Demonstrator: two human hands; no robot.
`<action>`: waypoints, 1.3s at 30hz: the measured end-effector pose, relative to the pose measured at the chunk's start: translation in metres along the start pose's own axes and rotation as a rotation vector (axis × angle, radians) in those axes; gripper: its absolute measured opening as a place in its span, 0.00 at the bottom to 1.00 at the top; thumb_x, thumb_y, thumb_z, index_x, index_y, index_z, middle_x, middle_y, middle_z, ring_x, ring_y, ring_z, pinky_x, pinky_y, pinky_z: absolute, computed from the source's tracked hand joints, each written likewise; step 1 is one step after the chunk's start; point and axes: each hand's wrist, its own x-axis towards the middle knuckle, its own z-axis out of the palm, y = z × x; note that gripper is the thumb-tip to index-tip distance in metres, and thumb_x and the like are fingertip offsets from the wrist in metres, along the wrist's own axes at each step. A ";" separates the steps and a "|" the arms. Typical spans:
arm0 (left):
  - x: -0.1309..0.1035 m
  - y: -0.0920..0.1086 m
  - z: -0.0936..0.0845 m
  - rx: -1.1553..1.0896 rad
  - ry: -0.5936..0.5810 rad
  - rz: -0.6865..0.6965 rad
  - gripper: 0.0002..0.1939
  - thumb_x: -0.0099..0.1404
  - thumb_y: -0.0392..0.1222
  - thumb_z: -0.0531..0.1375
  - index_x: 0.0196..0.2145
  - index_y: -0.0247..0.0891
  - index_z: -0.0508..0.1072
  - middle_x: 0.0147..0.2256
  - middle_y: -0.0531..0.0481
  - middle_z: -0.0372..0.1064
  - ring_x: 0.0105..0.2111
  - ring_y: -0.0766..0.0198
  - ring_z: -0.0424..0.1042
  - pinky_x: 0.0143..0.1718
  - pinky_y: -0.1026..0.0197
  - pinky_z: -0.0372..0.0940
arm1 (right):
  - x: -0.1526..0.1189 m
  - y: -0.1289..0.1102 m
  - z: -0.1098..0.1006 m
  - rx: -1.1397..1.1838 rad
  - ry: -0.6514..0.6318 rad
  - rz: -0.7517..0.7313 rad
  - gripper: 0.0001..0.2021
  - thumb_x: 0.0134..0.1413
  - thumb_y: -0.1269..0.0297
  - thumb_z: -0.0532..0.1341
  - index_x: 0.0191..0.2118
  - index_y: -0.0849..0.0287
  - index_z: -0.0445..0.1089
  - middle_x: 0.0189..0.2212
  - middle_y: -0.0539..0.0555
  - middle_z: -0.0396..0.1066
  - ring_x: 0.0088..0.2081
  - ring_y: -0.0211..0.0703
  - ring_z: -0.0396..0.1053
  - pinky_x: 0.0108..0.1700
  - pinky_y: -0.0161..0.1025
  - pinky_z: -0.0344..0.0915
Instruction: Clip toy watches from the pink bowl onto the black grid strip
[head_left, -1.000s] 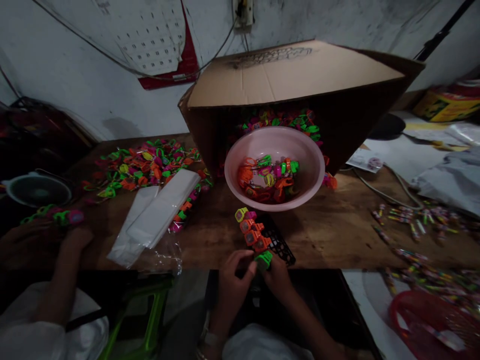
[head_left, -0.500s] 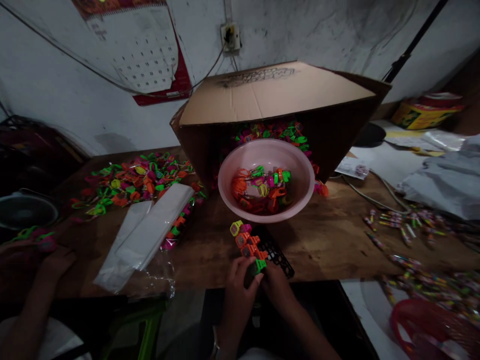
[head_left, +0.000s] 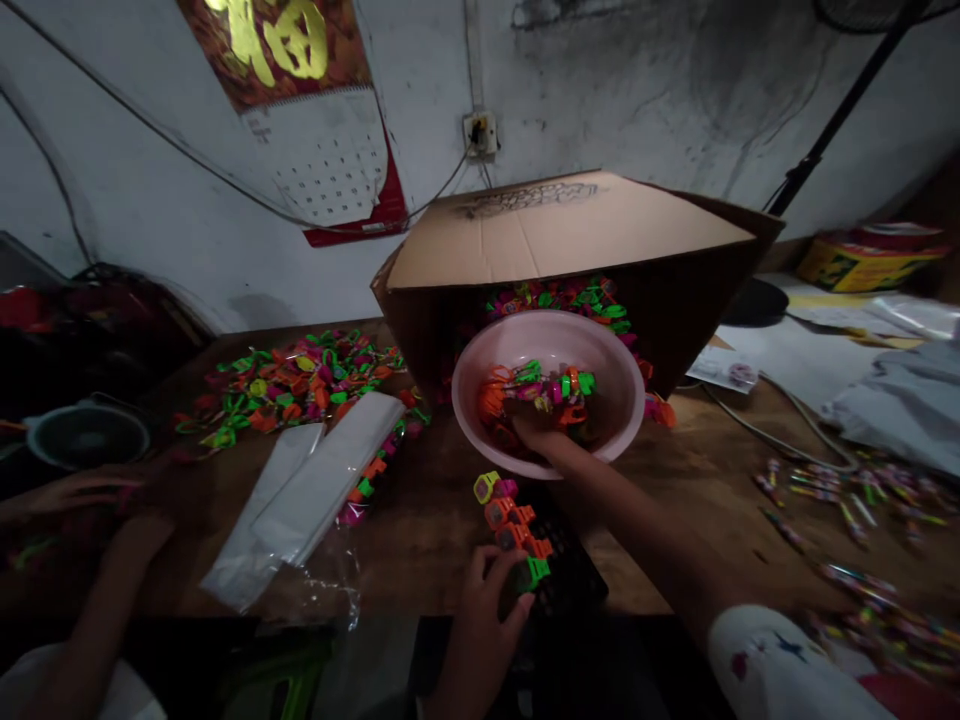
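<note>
My left hand [head_left: 491,620] is closed around the near end of a row of toy watches [head_left: 512,525], with thumb and fingers at the green watch [head_left: 535,572]. The row also has orange, pink and yellow pieces and lies along a black perforated tray [head_left: 574,570]. My right hand [head_left: 531,428] reaches into a pink plastic basin [head_left: 547,325], down among loose orange, green and yellow toy watches [head_left: 574,385]. Its fingers are dark and partly hidden there, so whether they grip anything cannot be made out.
Behind the basin a cardboard box [head_left: 570,235] lies on its side with more toy watches inside. Left are a pile of watches [head_left: 300,380] and clear plastic bags [head_left: 322,480]. A co-worker's hands [head_left: 135,520] are at far left. Candy-like sticks [head_left: 855,490] lie scattered right.
My right hand has left the row of watches and moved forward into the basin. The left hand stays at the green watch. The camera view has tilted up.
</note>
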 end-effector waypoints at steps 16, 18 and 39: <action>-0.006 -0.022 0.026 -0.017 0.238 0.133 0.17 0.56 0.34 0.61 0.44 0.44 0.74 0.57 0.43 0.58 0.57 0.51 0.62 0.55 0.48 0.63 | -0.054 0.028 -0.012 0.081 0.136 -0.090 0.11 0.52 0.75 0.58 0.41 0.62 0.73 0.39 0.57 0.75 0.40 0.43 0.72 0.43 0.34 0.63; -0.006 -0.023 0.027 -0.010 0.246 0.135 0.17 0.56 0.34 0.61 0.44 0.44 0.74 0.57 0.43 0.58 0.57 0.51 0.62 0.55 0.47 0.62 | -0.061 0.031 -0.013 0.098 0.172 -0.068 0.09 0.51 0.72 0.61 0.40 0.63 0.73 0.36 0.57 0.76 0.38 0.43 0.72 0.41 0.34 0.63; -0.004 -0.023 0.022 -0.168 0.179 0.106 0.14 0.59 0.39 0.61 0.44 0.42 0.73 0.55 0.43 0.55 0.54 0.53 0.65 0.52 0.48 0.66 | -0.227 0.060 0.037 0.947 0.105 0.024 0.16 0.44 0.51 0.64 0.32 0.60 0.73 0.32 0.57 0.75 0.35 0.48 0.73 0.39 0.43 0.70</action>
